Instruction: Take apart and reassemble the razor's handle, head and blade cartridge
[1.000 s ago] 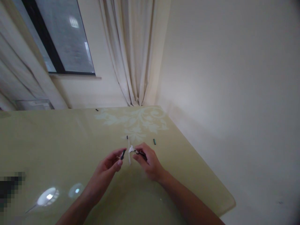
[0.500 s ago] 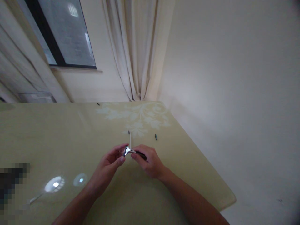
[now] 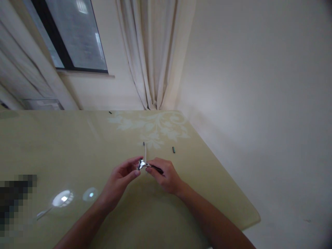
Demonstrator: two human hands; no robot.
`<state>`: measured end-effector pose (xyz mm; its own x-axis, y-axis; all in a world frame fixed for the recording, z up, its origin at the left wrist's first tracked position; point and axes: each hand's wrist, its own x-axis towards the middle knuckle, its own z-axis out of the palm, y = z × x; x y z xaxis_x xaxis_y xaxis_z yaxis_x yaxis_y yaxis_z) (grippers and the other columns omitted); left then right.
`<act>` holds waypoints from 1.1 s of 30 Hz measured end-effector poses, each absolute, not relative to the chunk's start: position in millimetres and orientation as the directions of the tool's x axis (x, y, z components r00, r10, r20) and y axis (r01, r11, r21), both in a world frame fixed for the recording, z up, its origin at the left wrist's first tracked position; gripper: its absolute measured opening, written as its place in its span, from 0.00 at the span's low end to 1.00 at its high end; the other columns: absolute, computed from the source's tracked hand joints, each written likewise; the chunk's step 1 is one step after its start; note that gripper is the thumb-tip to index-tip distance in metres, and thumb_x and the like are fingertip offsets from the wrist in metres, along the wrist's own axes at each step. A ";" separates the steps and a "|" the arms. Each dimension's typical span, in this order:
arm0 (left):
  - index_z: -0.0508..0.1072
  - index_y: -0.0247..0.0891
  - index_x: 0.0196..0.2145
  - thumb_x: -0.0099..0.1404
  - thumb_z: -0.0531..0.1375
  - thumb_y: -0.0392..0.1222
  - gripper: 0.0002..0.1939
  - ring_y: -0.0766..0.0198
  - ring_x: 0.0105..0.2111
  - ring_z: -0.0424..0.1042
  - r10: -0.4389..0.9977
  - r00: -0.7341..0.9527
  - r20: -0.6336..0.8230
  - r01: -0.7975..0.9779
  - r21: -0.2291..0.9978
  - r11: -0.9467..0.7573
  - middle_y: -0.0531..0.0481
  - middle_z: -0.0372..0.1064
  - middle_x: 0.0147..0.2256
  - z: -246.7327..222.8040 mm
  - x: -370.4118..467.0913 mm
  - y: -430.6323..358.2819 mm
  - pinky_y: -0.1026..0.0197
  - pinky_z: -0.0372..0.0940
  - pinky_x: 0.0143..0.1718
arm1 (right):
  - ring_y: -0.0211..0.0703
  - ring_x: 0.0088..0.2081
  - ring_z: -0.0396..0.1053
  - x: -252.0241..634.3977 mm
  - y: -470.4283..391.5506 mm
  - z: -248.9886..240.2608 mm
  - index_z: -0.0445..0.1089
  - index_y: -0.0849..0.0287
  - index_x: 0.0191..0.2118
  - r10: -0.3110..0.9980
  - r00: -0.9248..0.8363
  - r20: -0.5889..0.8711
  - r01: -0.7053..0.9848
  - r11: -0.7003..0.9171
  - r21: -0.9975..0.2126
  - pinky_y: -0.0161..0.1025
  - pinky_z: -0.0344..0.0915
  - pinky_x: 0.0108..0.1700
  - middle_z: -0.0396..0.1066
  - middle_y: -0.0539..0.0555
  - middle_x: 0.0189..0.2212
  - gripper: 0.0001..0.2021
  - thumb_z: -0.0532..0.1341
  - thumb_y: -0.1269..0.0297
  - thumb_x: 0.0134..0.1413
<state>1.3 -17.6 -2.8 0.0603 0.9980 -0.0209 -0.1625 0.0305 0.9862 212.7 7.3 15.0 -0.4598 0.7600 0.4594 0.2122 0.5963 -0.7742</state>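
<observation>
Two bare hands meet over a pale green desk [image 3: 64, 145], pinching one small shiny metal piece [image 3: 141, 164] between them. Left hand [image 3: 119, 181] closes thumb and fingertips on the bright end; right hand [image 3: 164, 176] keeps a narrow grip on a thin dark shaft [image 3: 157, 169] that runs back from it. What the item is cannot be told at this size. It hangs just above the desktop, near the middle of its width. A slip looks like the main risk: both holds are fingertip pinches on something slick and tiny, so a twist or pull could drop it or send it skidding. Just beyond the hands lies a thin white strip [image 3: 145, 152], and to its right a small dark piece [image 3: 173, 149], both near enough to be knocked. Open surface spreads left and forward; the right edge runs close by the right forearm. Farther off stand a curtain [image 3: 153, 52] and a window [image 3: 72, 34].
</observation>
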 end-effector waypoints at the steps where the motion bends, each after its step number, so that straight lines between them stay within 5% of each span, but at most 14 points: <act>1: 0.83 0.45 0.53 0.57 0.75 0.50 0.26 0.54 0.48 0.77 0.998 0.059 -0.010 -0.146 0.989 0.019 0.45 0.81 0.47 -3.0 0.8 -17.3 0.57 0.70 0.51 | 0.39 0.34 0.69 213.1 7.8 15.0 0.80 0.57 0.47 0.757 -0.470 0.454 0.210 0.595 -0.775 0.35 0.63 0.39 0.75 0.52 0.32 0.10 0.62 0.60 0.71; 19: 0.83 0.45 0.53 0.58 0.74 0.49 0.25 0.53 0.48 0.75 1.000 0.019 0.015 -0.111 0.994 -0.013 0.45 0.80 0.47 -1.5 0.9 -21.9 0.56 0.70 0.52 | 0.40 0.32 0.68 210.8 4.3 18.3 0.81 0.57 0.44 0.787 -0.452 0.419 0.196 0.546 -0.814 0.35 0.62 0.38 0.75 0.51 0.31 0.11 0.62 0.59 0.70; 33: 0.86 0.45 0.47 0.55 0.75 0.47 0.21 0.60 0.37 0.73 0.996 0.022 0.091 -0.063 0.994 -0.089 0.49 0.74 0.35 4.8 2.4 -20.2 0.62 0.70 0.40 | 0.39 0.29 0.66 215.2 9.4 18.4 0.80 0.59 0.40 0.774 -0.532 0.342 0.111 0.465 -0.879 0.35 0.62 0.35 0.72 0.50 0.28 0.16 0.62 0.51 0.69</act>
<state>2.4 -20.2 4.8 0.0223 0.9956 0.0909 -0.0633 -0.0894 0.9940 215.2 9.4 18.4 -0.5321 0.7743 0.3424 0.1106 0.4645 -0.8786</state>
